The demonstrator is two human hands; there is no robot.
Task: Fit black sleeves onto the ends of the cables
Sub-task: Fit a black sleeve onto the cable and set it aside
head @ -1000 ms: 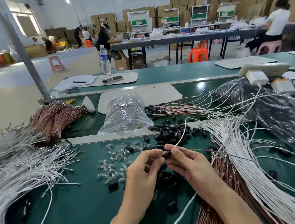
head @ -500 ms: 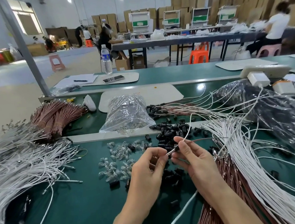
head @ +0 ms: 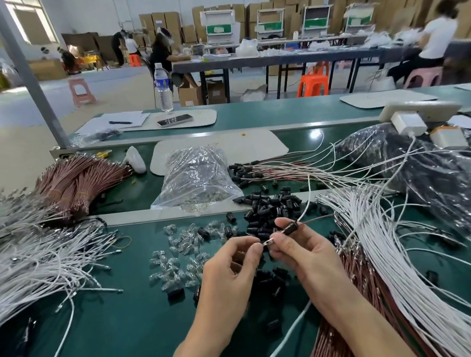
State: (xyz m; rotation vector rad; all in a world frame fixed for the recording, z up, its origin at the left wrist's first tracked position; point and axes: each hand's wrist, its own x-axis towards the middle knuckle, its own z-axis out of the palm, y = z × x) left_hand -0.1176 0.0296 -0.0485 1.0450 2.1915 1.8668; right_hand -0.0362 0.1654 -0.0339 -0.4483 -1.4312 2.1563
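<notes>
My right hand holds a black sleeve that sits on a thin brown cable running off to the right. My left hand pinches the metal terminal at that cable's end, just left of the sleeve. A white cable also rises from between the hands. Loose black sleeves are heaped on the green table right behind my hands, and more lie under them.
White cables are piled at the left and white cables fan across the right, over brown ones. Clear small parts lie left of my hands. A clear bag and brown cable bundles sit behind.
The black sleeve has slid along the brown cable away from the terminal, which now shows between my hands. Both hands have shifted slightly right.
</notes>
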